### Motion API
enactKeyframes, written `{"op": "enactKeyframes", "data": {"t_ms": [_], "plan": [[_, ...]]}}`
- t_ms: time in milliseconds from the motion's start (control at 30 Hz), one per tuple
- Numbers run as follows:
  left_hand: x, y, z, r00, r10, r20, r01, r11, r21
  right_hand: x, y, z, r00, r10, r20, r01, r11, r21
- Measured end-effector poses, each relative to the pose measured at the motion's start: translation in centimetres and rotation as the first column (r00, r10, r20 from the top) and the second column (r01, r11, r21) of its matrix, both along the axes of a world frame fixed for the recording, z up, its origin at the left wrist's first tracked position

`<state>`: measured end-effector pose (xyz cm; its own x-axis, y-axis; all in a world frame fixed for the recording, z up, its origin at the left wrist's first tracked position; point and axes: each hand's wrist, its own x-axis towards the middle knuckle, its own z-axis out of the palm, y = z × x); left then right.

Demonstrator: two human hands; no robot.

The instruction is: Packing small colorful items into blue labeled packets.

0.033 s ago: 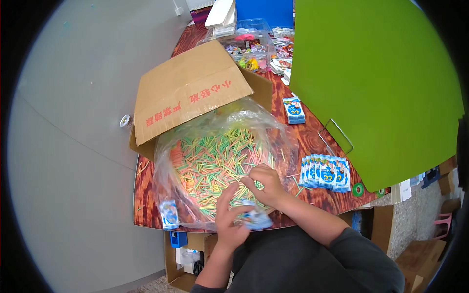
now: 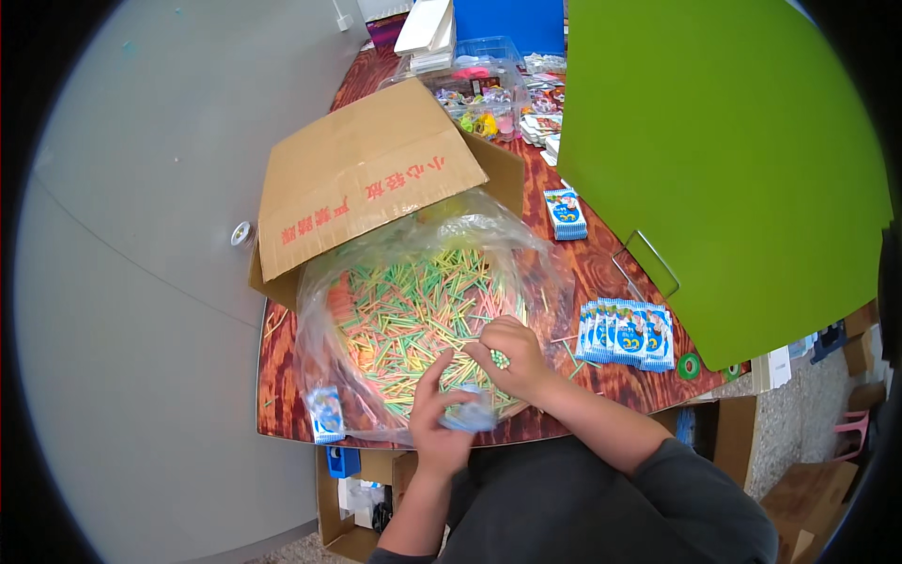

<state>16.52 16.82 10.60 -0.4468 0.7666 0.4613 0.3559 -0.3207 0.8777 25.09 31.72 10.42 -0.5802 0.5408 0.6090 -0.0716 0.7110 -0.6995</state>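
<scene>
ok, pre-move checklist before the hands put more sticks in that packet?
1. Right hand holds sticks: ok, a small green bunch in the fingers.
2. Left hand holds the small blue packet: ok.
3. Packet mouth open: cannot tell.
4. Stick pile within reach in the clear bag: ok.
5. Filled packets set aside on the table: ok, a row to the right.

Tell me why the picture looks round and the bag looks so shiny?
Head view: the fisheye lens bends straight edges near the rim and leaves black corners; the clear plastic bag catches white glare above the coloured sticks; both hands look sharp, not blurred.
</scene>
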Motion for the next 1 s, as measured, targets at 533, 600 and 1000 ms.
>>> {"op": "enactKeyframes", "data": {"t_ms": [533,600,1000], "plan": [[-1.0,1.8,-4.1,0.166,-0.34,0.926,0.316,0.908,0.276,-0.8,-0.8,0.9,0.989,0.079,-0.128,-0.071,0.995,0.07],[-0.6,1.8,-3.8,0.168,-0.337,0.926,0.3,0.913,0.278,-0.8,-0.9,0.6,0.99,0.064,-0.122,-0.057,0.996,0.063],[-0.9,2.5,-4.6,0.17,-0.35,0.921,0.255,0.919,0.302,-1.6,-0.8,-0.6,0.969,0.148,-0.198,-0.245,0.689,-0.682]]}}
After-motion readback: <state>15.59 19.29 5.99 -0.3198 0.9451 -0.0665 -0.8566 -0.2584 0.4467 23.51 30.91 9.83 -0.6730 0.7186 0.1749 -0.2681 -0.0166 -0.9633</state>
